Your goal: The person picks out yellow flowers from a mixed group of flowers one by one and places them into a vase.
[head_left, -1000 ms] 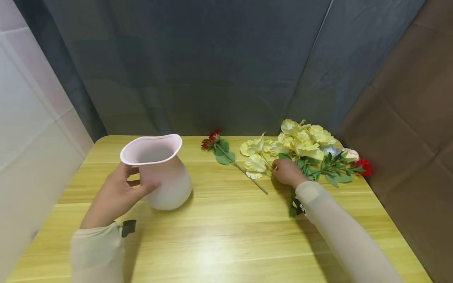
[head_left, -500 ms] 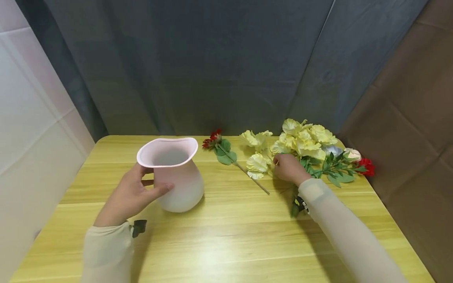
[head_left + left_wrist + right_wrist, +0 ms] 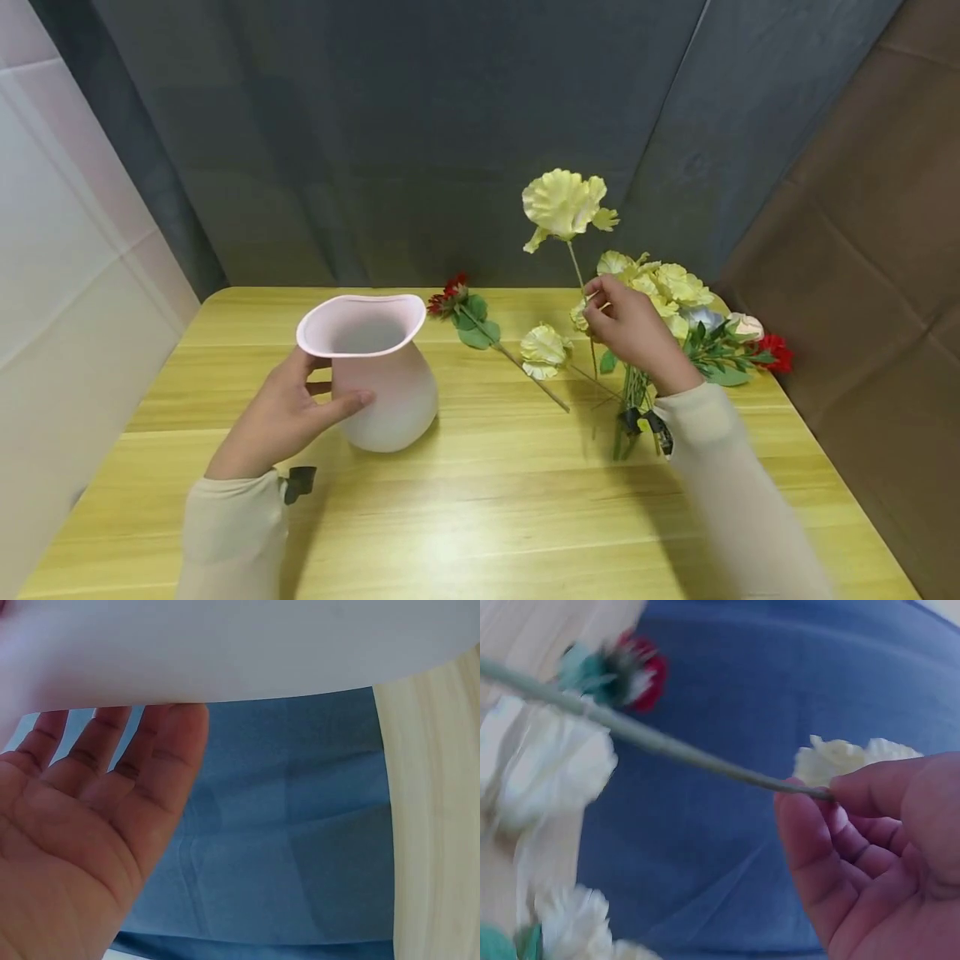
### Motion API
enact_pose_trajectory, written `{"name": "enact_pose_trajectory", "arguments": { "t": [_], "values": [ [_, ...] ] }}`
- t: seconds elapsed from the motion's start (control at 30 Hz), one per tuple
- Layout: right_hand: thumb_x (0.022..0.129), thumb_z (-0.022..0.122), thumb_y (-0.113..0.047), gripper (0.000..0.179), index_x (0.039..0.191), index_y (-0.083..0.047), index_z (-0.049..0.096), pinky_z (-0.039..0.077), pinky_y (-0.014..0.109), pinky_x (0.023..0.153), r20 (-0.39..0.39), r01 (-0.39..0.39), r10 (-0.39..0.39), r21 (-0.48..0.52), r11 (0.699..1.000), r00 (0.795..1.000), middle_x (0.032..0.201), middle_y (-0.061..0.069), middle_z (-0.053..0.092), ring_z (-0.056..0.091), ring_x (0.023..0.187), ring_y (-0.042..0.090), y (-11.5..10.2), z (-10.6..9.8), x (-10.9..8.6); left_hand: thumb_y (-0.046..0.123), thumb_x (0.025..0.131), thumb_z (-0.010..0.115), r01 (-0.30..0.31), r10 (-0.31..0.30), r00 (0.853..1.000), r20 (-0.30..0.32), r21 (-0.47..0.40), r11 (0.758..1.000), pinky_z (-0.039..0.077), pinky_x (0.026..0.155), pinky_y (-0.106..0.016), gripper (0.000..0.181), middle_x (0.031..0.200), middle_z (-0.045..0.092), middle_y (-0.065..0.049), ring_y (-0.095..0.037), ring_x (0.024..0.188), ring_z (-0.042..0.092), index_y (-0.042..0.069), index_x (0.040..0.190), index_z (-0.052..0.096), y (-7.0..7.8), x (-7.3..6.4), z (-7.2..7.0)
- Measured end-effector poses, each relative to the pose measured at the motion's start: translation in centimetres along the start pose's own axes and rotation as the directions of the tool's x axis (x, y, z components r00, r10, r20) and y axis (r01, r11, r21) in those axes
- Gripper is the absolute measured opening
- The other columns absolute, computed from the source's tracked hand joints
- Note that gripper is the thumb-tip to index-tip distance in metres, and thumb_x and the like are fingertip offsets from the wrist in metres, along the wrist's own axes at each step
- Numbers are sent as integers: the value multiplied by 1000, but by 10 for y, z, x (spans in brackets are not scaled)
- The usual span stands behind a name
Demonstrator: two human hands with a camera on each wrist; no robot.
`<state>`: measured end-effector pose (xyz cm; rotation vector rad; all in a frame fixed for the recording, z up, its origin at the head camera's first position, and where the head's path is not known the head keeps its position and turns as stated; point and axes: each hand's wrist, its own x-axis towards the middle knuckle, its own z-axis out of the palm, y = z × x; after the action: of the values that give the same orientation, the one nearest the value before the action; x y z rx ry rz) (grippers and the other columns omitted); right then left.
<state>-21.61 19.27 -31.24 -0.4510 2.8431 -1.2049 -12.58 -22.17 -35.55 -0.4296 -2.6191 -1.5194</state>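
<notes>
Yellow flower (image 3: 562,204): lifted off the table since half a second ago; now upright, upper right of centre, separated from the bunch (image 3: 682,287).
Right hand (image 3: 632,323): thumb and fingertips pinch its stem.
Left hand (image 3: 276,412): half-open grip around the pink-white vase (image 3: 390,396), left of centre.
Room: gap above the red blossom (image 3: 453,293), mid-frame.

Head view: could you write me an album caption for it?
The right hand holds up a yellow flower by its stem; the left hand grips a vase.
</notes>
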Motion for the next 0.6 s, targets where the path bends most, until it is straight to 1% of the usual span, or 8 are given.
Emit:
{"name": "enact_pose_trajectory", "arguments": {
  "t": [0.07, 0.13, 0.2, 0.23, 0.3, 0.4, 0.5, 0.6],
  "values": [
    [105, 50, -16, 23, 126, -6, 48, 59, 36, 72, -39, 23, -19, 101, 995, 999, 105, 13, 56, 65, 83, 26, -6, 3, -6, 30, 84, 82, 3, -3, 1000, -1, 4, 1000, 51, 95, -51, 76, 139, 48, 5, -17, 123, 47, 28, 146, 38, 0, 0, 0],
    [104, 52, -13, 23, 125, -5, 47, 60, 35, 73, -91, 69, -51, 200, 977, 995, 104, 14, 56, 65, 85, 29, -11, 9, -12, 30, 84, 82, 2, -2, 1000, -3, 10, 1000, 51, 95, -50, 76, 139, 48, 5, -17, 123, 47, 28, 146, 37, 0, 0, 0],
    [103, 54, -11, 23, 123, -2, 46, 60, 34, 73, -156, 132, -87, 307, 943, 984, 103, 17, 56, 64, 86, 29, -16, 15, -19, 29, 85, 82, 3, -3, 1000, -1, 11, 1000, 50, 95, -49, 76, 140, 48, 5, -17, 124, 47, 28, 147, 37, -1, 0, 0],
    [103, 54, -10, 22, 122, -1, 46, 60, 33, 72, -195, 172, -106, 359, 917, 975, 102, 17, 56, 64, 85, 29, -18, 19, -21, 29, 85, 82, 4, -4, 1000, 0, 12, 1000, 50, 95, -50, 76, 140, 48, 5, -17, 124, 47, 28, 147, 37, -1, 0, 0],
    [102, 55, -7, 21, 119, -1, 46, 60, 32, 73, -271, 250, -134, 456, 854, 953, 102, 17, 56, 65, 86, 27, -22, 27, -26, 30, 85, 82, 8, -8, 1000, 0, 10, 1000, 50, 95, -50, 76, 139, 47, 6, -17, 124, 47, 29, 146, 37, -1, 0, 1],
    [101, 55, -3, 17, 115, -1, 46, 60, 32, 73, -386, 371, -162, 563, 738, 908, 101, 15, 56, 65, 85, 23, -28, 37, -30, 31, 85, 81, 12, -12, 1000, 4, 7, 1000, 50, 95, -53, 76, 140, 47, 5, -18, 124, 47, 29, 146, 37, -1, 0, 1],
    [100, 56, -1, 16, 113, -3, 47, 60, 33, 73, -484, 471, -169, 613, 635, 859, 101, 13, 58, 66, 84, 22, -34, 48, -31, 32, 85, 81, 16, -16, 1000, 4, 10, 1000, 50, 96, -57, 77, 140, 47, 4, -19, 125, 46, 29, 147, 36, -1, 0, 0],
    [99, 57, 0, 16, 112, -3, 48, 60, 34, 72, -570, 550, -149, 641, 535, 808, 99, 12, 59, 66, 84, 23, -40, 56, -31, 32, 85, 81, 14, -14, 1000, 4, 13, 1000, 50, 96, -56, 77, 141, 47, 4, -19, 126, 46, 29, 147, 36, -1, 0, 1]
  ]
}}
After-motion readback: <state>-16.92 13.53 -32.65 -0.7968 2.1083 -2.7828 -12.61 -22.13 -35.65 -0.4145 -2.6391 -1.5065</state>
